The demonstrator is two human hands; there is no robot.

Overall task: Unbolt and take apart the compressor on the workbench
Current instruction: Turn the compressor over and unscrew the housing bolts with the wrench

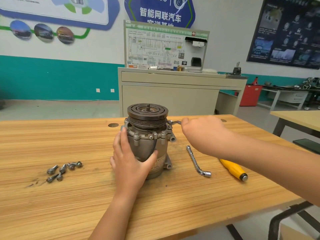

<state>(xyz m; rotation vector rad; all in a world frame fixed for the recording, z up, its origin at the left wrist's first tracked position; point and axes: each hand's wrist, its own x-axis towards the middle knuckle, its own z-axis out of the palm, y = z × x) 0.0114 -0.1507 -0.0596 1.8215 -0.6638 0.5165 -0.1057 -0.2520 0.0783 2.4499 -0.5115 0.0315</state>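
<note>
Two grips: left hand clasps the compressor, right hand pinches a wrench.

Left fingers against compressor, which blocks everything to their right. Left of them: bare surface, bolts scattered well apart. Right fingers on spanner bridging the gap to the compressor. Beneath them: socket wrench, screwdriver; bare strip between the two.

The compressor stands upright on the counter. The left grip clasps its body, and the right grip holds a wrench at its upper flange. Loose bolts lie to its left.
</note>
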